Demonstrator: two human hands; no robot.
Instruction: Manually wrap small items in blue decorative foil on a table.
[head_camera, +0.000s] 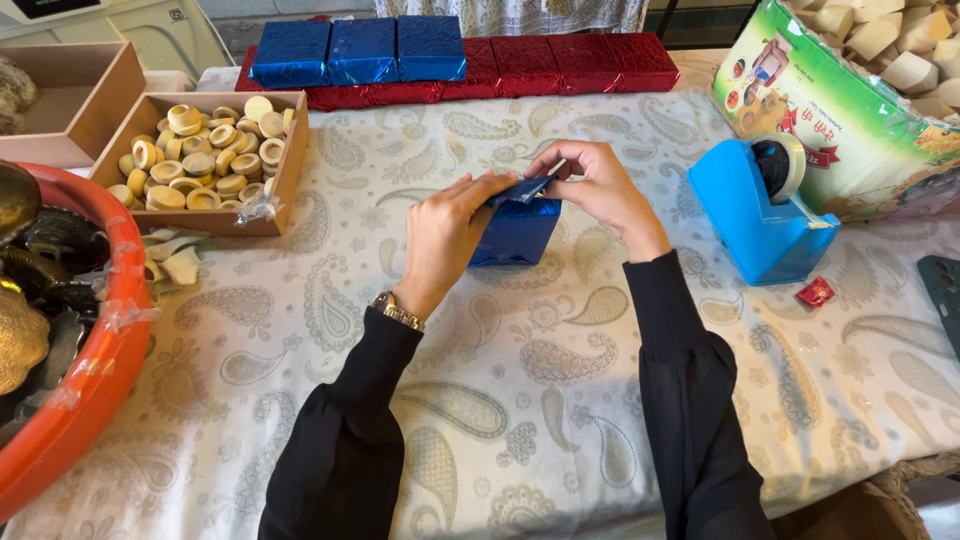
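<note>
A small box wrapped in shiny blue foil (515, 232) sits on the paisley tablecloth (560, 400) in the middle of the view. My left hand (445, 235) presses against the box's left side, fingertips on its top flap. My right hand (600, 185) pinches the folded foil at the top right of the same box. Both arms wear black sleeves, and a watch is on my left wrist.
A blue tape dispenser (765, 210) stands to the right, a red scrap (816, 292) beside it. Wrapped blue boxes (360, 50) and red boxes (560, 62) line the far edge. A cardboard tray of round pieces (200, 150) and an orange tub (70, 400) are left; a green carton (850, 110) is right.
</note>
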